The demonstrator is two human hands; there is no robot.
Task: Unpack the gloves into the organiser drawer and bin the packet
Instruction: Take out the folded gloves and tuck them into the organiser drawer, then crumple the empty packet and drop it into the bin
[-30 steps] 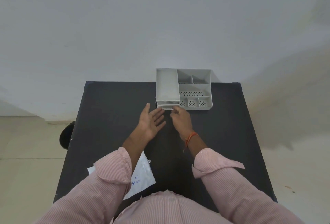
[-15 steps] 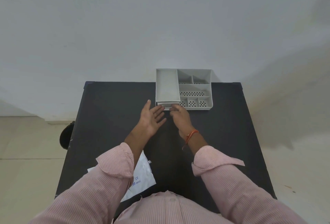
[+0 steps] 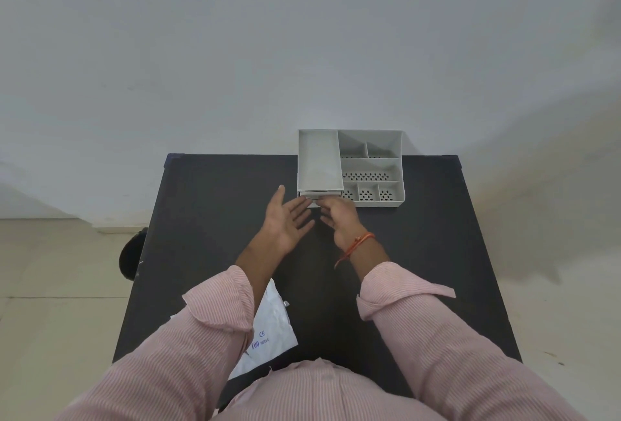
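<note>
Right hand [image 3: 339, 217] fingers curled at the drawer front [image 3: 316, 199] of the grey organiser [image 3: 369, 165], grip unclear, left hand [image 3: 287, 219] open-palmed beside it, glove packet [image 3: 268, 330] near worktop [image 3: 201, 219] edge

Open tabletop at 9 and 3 o'clock.
Grey plastic compartment organiser [image 3: 351, 165] blocks 12 o'clock at black table [image 3: 208, 205] far edge; white printed glove packet [image 3: 272, 330] occupies 7 o'clock under pink-striped sleeve [image 3: 215, 313].
</note>
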